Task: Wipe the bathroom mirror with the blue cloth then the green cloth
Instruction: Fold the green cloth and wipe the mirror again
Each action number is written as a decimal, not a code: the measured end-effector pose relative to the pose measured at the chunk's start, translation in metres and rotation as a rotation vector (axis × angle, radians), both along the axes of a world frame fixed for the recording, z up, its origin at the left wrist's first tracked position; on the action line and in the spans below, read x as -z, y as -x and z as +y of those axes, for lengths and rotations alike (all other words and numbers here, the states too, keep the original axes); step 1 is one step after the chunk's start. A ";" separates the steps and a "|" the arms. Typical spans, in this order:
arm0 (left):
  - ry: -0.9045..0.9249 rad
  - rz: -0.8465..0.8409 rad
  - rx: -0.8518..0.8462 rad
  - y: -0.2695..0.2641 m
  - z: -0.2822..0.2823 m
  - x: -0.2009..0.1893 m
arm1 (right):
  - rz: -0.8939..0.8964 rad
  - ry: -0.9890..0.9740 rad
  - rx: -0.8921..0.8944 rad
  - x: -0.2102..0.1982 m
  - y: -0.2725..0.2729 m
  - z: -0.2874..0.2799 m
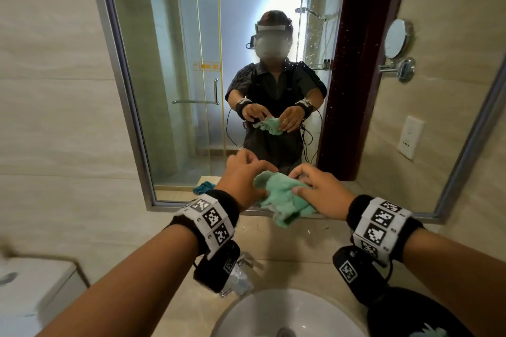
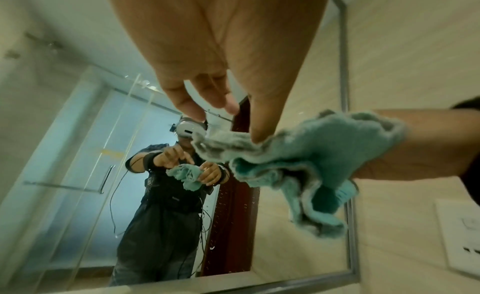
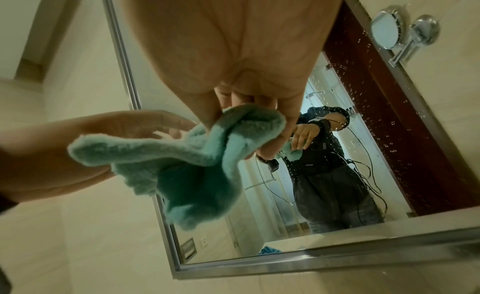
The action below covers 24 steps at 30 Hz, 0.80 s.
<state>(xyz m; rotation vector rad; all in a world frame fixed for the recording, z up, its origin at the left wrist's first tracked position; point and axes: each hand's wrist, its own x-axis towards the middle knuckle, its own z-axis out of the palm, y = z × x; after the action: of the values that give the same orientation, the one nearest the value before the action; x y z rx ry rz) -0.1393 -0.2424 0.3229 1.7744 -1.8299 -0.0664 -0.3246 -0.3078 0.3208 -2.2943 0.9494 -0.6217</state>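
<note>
You're holding one green cloth point(image 1: 283, 198) in two hands before the mirror point(image 1: 169, 68): left hand point(image 1: 242, 179) thumb-pinching, right hand point(image 1: 323, 191) gripping.

Dim, soft indoor light, bright backlit glow in the mirror point(image 1: 246, 35), wide-angle edge warping, blurred wrist views.

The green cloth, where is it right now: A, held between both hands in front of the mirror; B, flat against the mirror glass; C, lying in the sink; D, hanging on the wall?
A: the green cloth is bunched between the left hand and right hand, off the mirror.
</note>
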 end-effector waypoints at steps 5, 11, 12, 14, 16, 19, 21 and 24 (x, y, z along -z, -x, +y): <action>-0.094 -0.010 0.141 0.006 0.004 -0.002 | -0.096 -0.124 -0.060 -0.011 0.000 0.004; -0.081 0.101 0.146 0.008 0.002 -0.004 | -0.127 -0.070 -0.100 -0.016 0.001 0.003; -0.075 0.111 0.136 0.008 0.002 -0.003 | -0.071 -0.004 -0.093 -0.016 0.001 0.002; -0.065 0.172 0.141 0.007 0.001 -0.003 | 0.085 0.134 -0.093 -0.014 0.002 0.000; -0.050 0.272 0.180 0.005 0.001 -0.004 | 0.169 0.203 -0.085 -0.010 0.002 -0.002; -0.065 0.366 0.243 0.000 0.003 -0.006 | 0.068 0.088 -0.047 -0.009 0.007 -0.005; -0.096 0.255 0.215 -0.003 0.004 -0.007 | -0.038 -0.014 -0.029 -0.011 0.009 -0.004; -0.004 -0.009 0.072 -0.005 0.002 -0.004 | -0.148 -0.016 -0.025 -0.014 0.008 0.001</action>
<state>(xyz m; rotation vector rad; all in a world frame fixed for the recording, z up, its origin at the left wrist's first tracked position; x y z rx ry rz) -0.1346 -0.2402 0.3269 1.7141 -1.9008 -0.0910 -0.3326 -0.3073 0.3353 -2.2086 0.8509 -0.7585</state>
